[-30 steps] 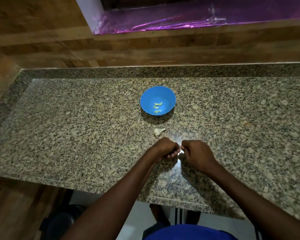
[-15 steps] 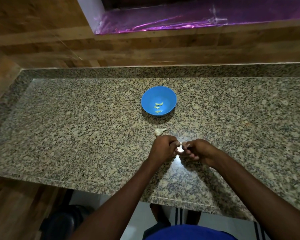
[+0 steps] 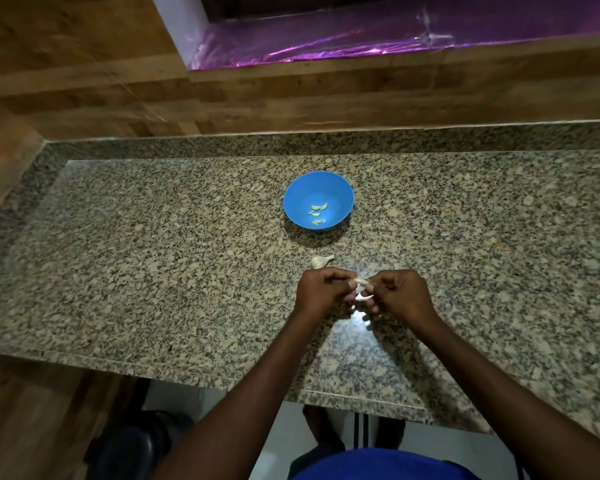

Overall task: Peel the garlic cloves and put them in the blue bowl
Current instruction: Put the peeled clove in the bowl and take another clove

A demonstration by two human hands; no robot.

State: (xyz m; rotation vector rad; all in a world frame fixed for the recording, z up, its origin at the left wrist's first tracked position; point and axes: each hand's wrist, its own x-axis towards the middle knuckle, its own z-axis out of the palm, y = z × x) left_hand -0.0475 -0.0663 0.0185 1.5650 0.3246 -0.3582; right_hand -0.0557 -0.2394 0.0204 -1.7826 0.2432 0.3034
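- Left hand (image 3: 321,289) and right hand (image 3: 400,294) knuckles-up, fingers curled, fingertips meeting on one garlic clove (image 3: 361,289); both pinching it, just above the granite counter (image 3: 153,254).
- Forearms converging from the near edge.
- Garlic bulb (image 3: 321,261) just beyond left hand, between hands and blue bowl (image 3: 302,199).
- Peeled cloves (image 3: 317,213) inside bowl.

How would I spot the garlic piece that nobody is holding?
Start at the granite counter and find the blue bowl near its middle. Between that bowl and the left hand lies a small whitish garlic piece with a pointed tail. Unlike the greenish cloves in the bowl, it sits on bare stone.
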